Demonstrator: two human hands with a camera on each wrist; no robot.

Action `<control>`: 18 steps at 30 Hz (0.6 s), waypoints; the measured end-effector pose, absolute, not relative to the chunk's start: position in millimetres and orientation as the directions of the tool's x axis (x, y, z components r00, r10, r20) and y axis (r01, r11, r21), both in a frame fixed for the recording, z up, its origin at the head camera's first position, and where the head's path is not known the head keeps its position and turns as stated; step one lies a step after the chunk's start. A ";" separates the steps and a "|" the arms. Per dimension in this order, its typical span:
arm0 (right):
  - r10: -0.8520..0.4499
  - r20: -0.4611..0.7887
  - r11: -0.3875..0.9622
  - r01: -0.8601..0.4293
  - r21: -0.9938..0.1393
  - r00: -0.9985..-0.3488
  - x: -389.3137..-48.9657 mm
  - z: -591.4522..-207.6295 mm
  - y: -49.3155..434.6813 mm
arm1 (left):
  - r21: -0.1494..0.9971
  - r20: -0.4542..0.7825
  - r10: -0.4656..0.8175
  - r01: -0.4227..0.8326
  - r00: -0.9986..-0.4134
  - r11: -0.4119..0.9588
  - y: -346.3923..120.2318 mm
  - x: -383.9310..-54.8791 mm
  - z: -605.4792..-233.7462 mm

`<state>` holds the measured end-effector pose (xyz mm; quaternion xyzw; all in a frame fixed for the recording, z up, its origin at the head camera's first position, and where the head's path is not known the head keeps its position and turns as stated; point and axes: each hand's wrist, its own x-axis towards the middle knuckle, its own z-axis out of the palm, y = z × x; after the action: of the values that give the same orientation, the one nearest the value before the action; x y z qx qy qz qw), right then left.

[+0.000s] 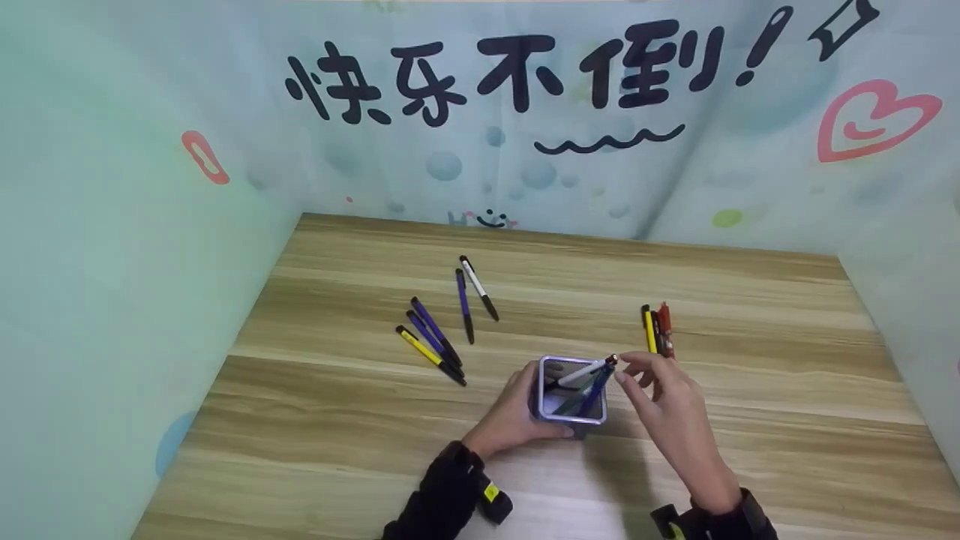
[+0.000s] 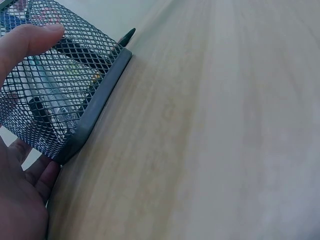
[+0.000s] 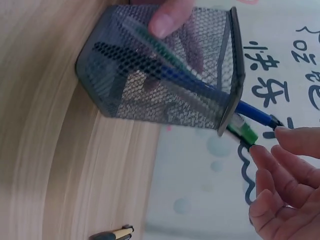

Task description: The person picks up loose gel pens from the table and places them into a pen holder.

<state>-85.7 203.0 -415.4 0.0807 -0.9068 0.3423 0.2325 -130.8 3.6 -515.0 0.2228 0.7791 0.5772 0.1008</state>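
Observation:
A square mesh pen holder (image 1: 541, 390) with a pale rim stands on the table, several pens inside. My left hand (image 1: 517, 412) grips it from the left, and in the left wrist view the thumb (image 2: 35, 40) presses on the dark mesh (image 2: 75, 65). A white pen (image 1: 579, 373) and a blue pen (image 3: 255, 113) lean out over the rim, along with a green-ended pen (image 3: 245, 132). Around these pen ends lie the fingertips of my right hand (image 1: 671, 401), thumb and fingers spread apart, with no pen visibly pinched between them.
Left of the holder lie a yellow pen (image 1: 420, 345), several purple pens (image 1: 465, 304) and a white pen (image 1: 480, 289). Beyond the right hand are another yellow pen (image 1: 649, 330) and a red pen (image 1: 666, 326). A printed cloth (image 1: 450, 172) encloses the wooden table (image 1: 780, 390).

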 end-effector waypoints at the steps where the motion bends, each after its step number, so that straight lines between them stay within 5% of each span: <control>1: 0.029 0.468 0.747 -0.292 -0.597 -0.883 -87.0 -415.9 205.6 | 0.945 0.098 0.464 0.228 -0.880 0.234 3.6 -130.8 -515.2; 10: 0.136 0.345 0.742 -0.135 -0.656 -0.929 -100.9 -428.9 236.2 | 0.949 0.097 0.467 0.223 -0.879 0.222 3.8 -131.7 -517.1; 18: 0.170 0.070 0.748 0.083 -0.658 -0.983 -114.0 -452.6 266.7 | 0.944 0.077 0.461 0.214 -0.884 0.251 4.1 -130.2 -514.9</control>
<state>-114.0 266.7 -452.6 -0.0677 -0.9328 0.3483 0.0626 -130.2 4.1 -514.9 0.2154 0.7836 0.5727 0.1079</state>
